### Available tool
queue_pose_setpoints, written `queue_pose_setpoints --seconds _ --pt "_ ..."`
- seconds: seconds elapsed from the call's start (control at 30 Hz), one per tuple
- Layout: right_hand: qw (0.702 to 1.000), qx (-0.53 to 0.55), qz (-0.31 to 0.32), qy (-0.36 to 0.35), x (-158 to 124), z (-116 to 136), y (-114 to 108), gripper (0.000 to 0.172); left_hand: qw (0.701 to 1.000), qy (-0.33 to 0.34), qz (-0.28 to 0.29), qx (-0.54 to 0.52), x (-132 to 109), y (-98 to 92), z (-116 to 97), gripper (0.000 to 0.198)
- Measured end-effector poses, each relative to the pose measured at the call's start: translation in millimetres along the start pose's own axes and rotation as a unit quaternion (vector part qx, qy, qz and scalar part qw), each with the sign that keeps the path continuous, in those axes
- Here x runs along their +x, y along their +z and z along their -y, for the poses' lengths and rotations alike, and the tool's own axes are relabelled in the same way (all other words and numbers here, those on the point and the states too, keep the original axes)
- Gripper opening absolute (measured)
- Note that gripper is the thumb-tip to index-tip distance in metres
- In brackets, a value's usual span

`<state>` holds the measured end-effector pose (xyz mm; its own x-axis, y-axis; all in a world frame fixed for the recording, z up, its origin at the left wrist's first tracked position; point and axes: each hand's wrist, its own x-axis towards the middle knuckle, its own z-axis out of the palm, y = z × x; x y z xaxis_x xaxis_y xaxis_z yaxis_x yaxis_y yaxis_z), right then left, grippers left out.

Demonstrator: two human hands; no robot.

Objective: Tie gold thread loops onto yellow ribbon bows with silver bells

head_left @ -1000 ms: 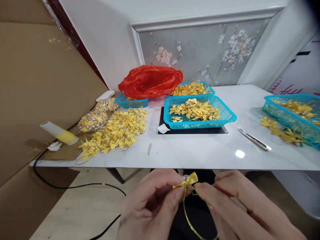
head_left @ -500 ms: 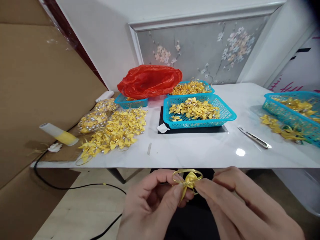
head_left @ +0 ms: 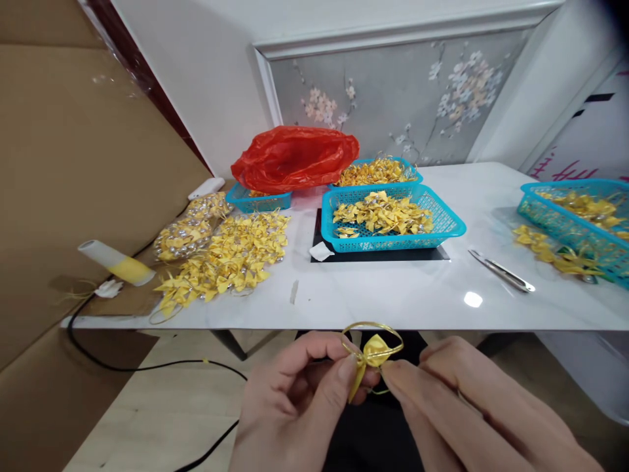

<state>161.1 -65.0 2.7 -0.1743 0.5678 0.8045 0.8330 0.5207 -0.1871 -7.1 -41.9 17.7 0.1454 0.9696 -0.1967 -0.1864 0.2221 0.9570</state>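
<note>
Between thumb and fingers, my left hand (head_left: 304,400) pinches a yellow ribbon bow (head_left: 376,351) with a loop of gold cord, in front of the table's near edge. My right hand (head_left: 472,406) is closed at the bow's right side, its fingertips pinched at the thin cord below the loop; the exact grip is partly hidden. On the table (head_left: 358,301), a pile of yellow bows with silvery beads (head_left: 230,255) lies at the left. More bows fill a blue basket (head_left: 393,244) standing on a black plate.
A red plastic bag (head_left: 295,157) rests on a small blue basket (head_left: 260,202) at the back. Silver tweezers (head_left: 501,270) lie right of centre. Another blue basket (head_left: 574,223) stands far right. A yellow-and-white tube (head_left: 116,263) and black cable (head_left: 147,369) are at the left.
The gold loop has risen slightly and opened wider, tilting to the right. My right fingertips have moved a little down, off the loop and onto the cord below it.
</note>
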Motion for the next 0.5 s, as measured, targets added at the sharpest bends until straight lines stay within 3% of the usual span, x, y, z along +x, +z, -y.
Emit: queue_pose_setpoints --seconds 0.17,0.27,0.37,0.5 --pt "0.999 0.024 -0.021 0.004 -2 0 6 0.009 1.0 0.017 -0.011 -0.023 -2 4.6 1 0.003" --pt "0.998 0.056 -0.002 0.008 -3 -1 7 0.012 0.998 0.021 -0.038 -0.053 -4 9.5 2 0.008" --pt "0.998 0.053 0.015 -0.014 -3 -5 6 0.01 0.996 0.023 -0.027 -0.076 -3 10.8 2 0.011" --pt "0.998 0.041 0.016 -0.048 -4 -7 5 0.009 0.999 0.037 -0.015 -0.031 2 7.5 3 0.006"
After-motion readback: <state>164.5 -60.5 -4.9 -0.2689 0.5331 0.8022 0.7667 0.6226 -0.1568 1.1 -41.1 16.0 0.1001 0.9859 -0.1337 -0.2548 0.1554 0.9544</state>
